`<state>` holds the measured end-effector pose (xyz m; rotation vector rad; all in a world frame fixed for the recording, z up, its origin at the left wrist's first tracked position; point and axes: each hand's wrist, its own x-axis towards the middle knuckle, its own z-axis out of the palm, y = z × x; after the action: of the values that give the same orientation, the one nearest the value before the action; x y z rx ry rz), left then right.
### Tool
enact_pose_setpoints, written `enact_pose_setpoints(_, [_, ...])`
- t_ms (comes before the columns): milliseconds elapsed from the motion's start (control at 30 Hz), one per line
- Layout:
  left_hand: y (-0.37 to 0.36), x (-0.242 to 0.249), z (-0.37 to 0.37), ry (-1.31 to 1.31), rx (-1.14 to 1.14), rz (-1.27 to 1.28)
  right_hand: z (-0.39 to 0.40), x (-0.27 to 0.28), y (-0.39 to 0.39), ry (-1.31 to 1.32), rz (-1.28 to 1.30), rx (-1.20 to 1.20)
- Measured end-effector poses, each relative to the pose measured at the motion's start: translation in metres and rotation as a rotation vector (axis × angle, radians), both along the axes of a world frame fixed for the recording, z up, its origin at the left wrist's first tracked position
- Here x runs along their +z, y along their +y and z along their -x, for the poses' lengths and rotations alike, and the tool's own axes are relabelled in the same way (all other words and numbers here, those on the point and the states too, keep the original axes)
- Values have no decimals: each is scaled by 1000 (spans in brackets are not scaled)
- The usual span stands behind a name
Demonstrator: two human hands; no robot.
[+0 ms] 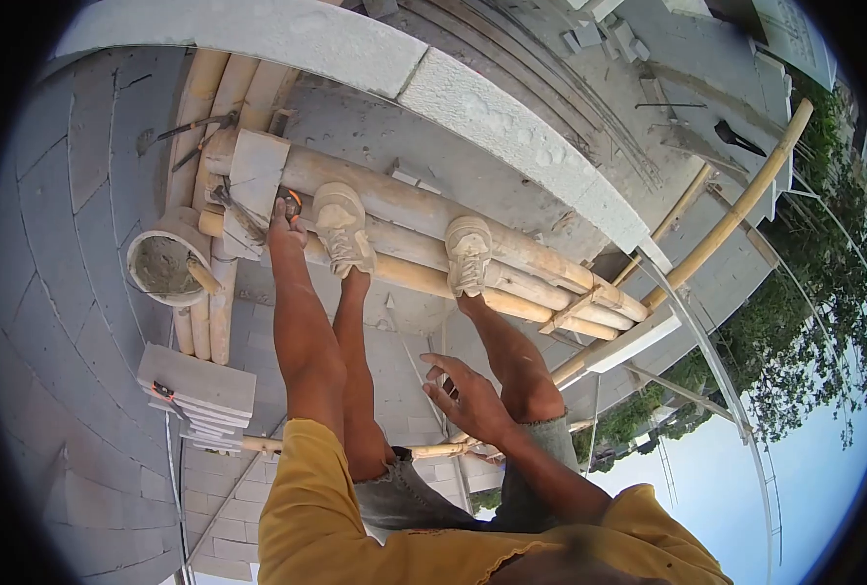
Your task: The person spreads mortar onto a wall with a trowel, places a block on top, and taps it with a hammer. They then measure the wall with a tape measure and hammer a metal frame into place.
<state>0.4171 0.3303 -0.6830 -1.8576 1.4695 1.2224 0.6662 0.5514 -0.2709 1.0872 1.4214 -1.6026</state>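
Observation:
My left hand (285, 226) is closed on a small orange-and-black tape measure (293, 203), beside the edge of a pale block (256, 161) lying across the bamboo poles. A mortar-caked trowel (243, 213) rests on that block, just left of the hand. Over my thigh, my right hand (467, 400) hangs in the air with its fingers loosely bent and apart, holding nothing. My two dusty shoes (341, 229) stand on the bamboo poles (404, 234).
A bucket (141, 278) of grey mortar with a wooden handle in it stands at left. Below it is a stack of pale blocks (199, 385) with a small orange-and-black tool (163, 390) on top. A curved block wall (511, 127) runs beyond my feet. Bamboo railing (745, 205) is at right.

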Motion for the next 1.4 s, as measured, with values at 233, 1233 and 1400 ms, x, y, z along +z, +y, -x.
enact_pose_setpoints(233, [-1,64,-34,-110,-222,-70,-19,9,-28,112,-17,76])
enact_pose_setpoints(1233, [208,796,-91,-173,-2441,-910,-83,404,-5,385,-562,-694])
enact_pose_setpoints(1400, [272,843,-122,-572,-2192,-1305,-99,460,14,611,-596,-715])
